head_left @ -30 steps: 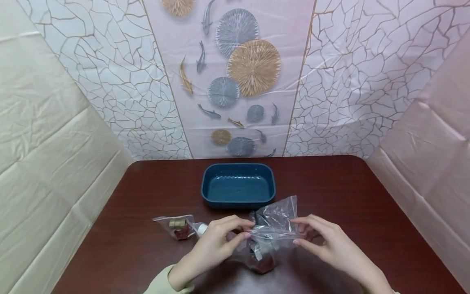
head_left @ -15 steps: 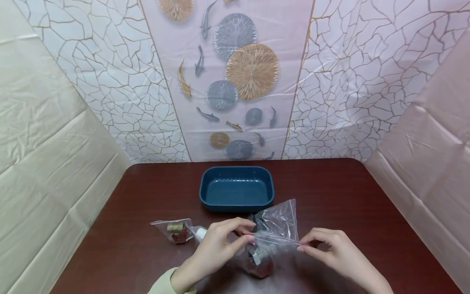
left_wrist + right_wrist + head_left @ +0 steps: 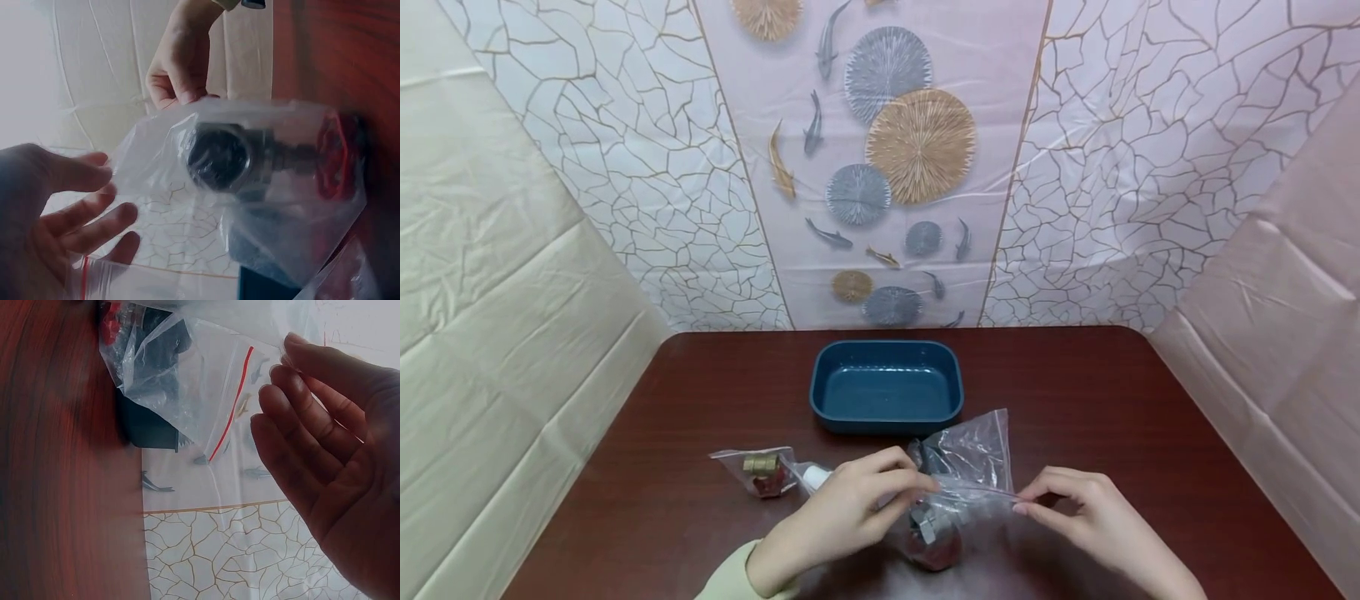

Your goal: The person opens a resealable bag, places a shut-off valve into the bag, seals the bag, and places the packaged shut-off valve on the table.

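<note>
A clear zip bag [image 3: 150,147] stands upright between my two hands. Inside it is a metal valve [image 3: 219,156] with a red handwheel [image 3: 334,156] at the bottom, by the table. My left hand [image 3: 865,508] pinches the bag's mouth on the left, the thumb mostly below the fingers in the head view. At the opposite end of the mouth, my right hand [image 3: 1082,504] pinches the corner between thumb and fingertips. The zip edge runs straight from one hand to the other. Part of the valve hides behind my left hand in the head view.
Just behind stands another clear bag [image 3: 973,450] with a red zip line and something dark inside. A blue basin [image 3: 887,427] sits farther back. At the left lie a bagged brass valve [image 3: 762,475] and a white-ended item [image 3: 815,477], partly covered by my hand.
My right hand has shifted right and down to the bag's corner, drawing the mouth straight. My left fingers have slid slightly rightward along the edge. The valve stays in place.
</note>
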`<action>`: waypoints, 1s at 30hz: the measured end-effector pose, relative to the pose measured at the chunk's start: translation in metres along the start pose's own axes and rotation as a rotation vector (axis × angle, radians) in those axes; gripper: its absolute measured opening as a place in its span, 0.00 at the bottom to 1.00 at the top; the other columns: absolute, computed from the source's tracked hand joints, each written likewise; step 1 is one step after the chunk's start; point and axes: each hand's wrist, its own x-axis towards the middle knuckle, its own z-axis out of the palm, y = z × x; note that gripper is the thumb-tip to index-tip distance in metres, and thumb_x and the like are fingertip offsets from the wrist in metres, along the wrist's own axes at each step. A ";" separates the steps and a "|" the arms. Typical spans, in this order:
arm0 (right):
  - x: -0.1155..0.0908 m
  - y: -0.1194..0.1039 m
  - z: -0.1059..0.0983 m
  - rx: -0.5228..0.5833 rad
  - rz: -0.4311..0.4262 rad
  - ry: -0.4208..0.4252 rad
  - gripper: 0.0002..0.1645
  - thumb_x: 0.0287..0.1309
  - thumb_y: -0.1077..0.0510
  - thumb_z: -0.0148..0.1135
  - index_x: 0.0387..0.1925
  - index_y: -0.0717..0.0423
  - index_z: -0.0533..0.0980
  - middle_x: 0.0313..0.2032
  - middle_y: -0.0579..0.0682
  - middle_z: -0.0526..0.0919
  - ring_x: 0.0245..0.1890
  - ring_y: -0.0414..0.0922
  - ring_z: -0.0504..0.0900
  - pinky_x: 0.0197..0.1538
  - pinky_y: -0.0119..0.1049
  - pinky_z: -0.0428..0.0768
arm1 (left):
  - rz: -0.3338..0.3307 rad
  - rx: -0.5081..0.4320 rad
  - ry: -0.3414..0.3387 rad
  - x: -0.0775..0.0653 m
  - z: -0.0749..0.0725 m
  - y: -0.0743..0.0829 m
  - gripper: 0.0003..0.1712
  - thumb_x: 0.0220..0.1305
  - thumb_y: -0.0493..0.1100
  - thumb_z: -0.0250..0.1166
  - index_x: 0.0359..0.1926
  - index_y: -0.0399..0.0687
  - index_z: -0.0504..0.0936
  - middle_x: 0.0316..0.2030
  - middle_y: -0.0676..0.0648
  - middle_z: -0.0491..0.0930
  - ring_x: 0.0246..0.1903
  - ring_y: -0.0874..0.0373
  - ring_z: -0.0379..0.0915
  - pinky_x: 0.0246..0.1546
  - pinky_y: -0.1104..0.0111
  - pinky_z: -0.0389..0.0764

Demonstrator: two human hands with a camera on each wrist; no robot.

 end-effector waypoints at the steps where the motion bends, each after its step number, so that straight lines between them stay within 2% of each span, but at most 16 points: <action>1: 0.000 0.000 0.001 -0.003 0.004 -0.001 0.19 0.49 0.68 0.76 0.37 0.41 0.84 0.32 0.38 0.85 0.30 0.33 0.82 0.32 0.22 0.78 | 0.002 0.025 -0.023 0.000 -0.001 0.000 0.14 0.70 0.37 0.64 0.53 0.55 0.84 0.41 0.58 0.77 0.32 0.73 0.68 0.33 0.84 0.70; 4: 0.000 0.000 0.002 -0.002 0.004 -0.005 0.22 0.46 0.71 0.76 0.37 0.41 0.84 0.32 0.37 0.85 0.30 0.33 0.82 0.32 0.22 0.78 | -0.017 0.060 -0.096 0.001 -0.002 0.001 0.15 0.71 0.37 0.63 0.54 0.56 0.84 0.40 0.59 0.76 0.31 0.73 0.65 0.33 0.84 0.67; 7: 0.000 -0.001 0.003 0.002 -0.002 -0.007 0.23 0.47 0.71 0.76 0.38 0.41 0.84 0.32 0.37 0.85 0.30 0.33 0.82 0.32 0.22 0.77 | 0.009 0.117 -0.161 0.002 -0.004 0.001 0.17 0.71 0.36 0.60 0.54 0.60 0.84 0.39 0.58 0.75 0.30 0.72 0.64 0.33 0.84 0.66; 11: 0.001 -0.003 0.002 -0.009 -0.006 -0.008 0.22 0.47 0.70 0.76 0.38 0.40 0.84 0.32 0.37 0.85 0.31 0.33 0.82 0.32 0.22 0.78 | 0.034 0.215 -0.213 0.006 -0.005 0.002 0.22 0.66 0.35 0.59 0.55 0.64 0.83 0.38 0.58 0.74 0.29 0.71 0.64 0.31 0.83 0.64; 15: 0.002 -0.007 0.001 -0.023 0.022 -0.021 0.20 0.49 0.68 0.76 0.38 0.40 0.84 0.32 0.35 0.85 0.31 0.32 0.82 0.33 0.22 0.78 | 0.027 0.271 -0.260 0.010 -0.004 0.005 0.21 0.64 0.36 0.60 0.53 0.64 0.84 0.36 0.60 0.72 0.26 0.71 0.61 0.30 0.82 0.63; 18: 0.002 -0.010 0.001 -0.016 0.045 -0.034 0.18 0.51 0.67 0.76 0.37 0.41 0.84 0.32 0.35 0.84 0.31 0.32 0.82 0.32 0.22 0.78 | 0.077 0.337 -0.270 0.012 -0.003 0.006 0.14 0.66 0.40 0.61 0.48 0.63 0.84 0.34 0.61 0.71 0.25 0.72 0.60 0.29 0.81 0.64; 22: 0.002 -0.012 0.002 -0.003 0.048 -0.037 0.17 0.52 0.67 0.75 0.37 0.41 0.84 0.32 0.34 0.84 0.31 0.33 0.81 0.32 0.23 0.78 | 0.167 0.410 -0.241 0.013 -0.003 0.007 0.01 0.70 0.48 0.62 0.40 0.60 0.79 0.32 0.62 0.70 0.25 0.72 0.62 0.27 0.78 0.65; 26: 0.002 -0.011 0.002 -0.003 0.012 -0.023 0.18 0.51 0.67 0.76 0.37 0.41 0.84 0.32 0.35 0.84 0.30 0.32 0.81 0.33 0.22 0.78 | 0.184 0.368 -0.224 0.015 -0.008 0.006 0.08 0.71 0.52 0.64 0.35 0.58 0.76 0.29 0.61 0.70 0.24 0.71 0.60 0.27 0.77 0.63; 30: 0.001 -0.010 0.001 0.007 -0.001 -0.015 0.17 0.51 0.67 0.75 0.38 0.42 0.84 0.32 0.37 0.85 0.31 0.32 0.82 0.33 0.22 0.78 | 0.189 0.303 -0.233 0.016 -0.015 0.004 0.06 0.69 0.51 0.66 0.35 0.59 0.80 0.30 0.60 0.71 0.25 0.71 0.61 0.28 0.79 0.61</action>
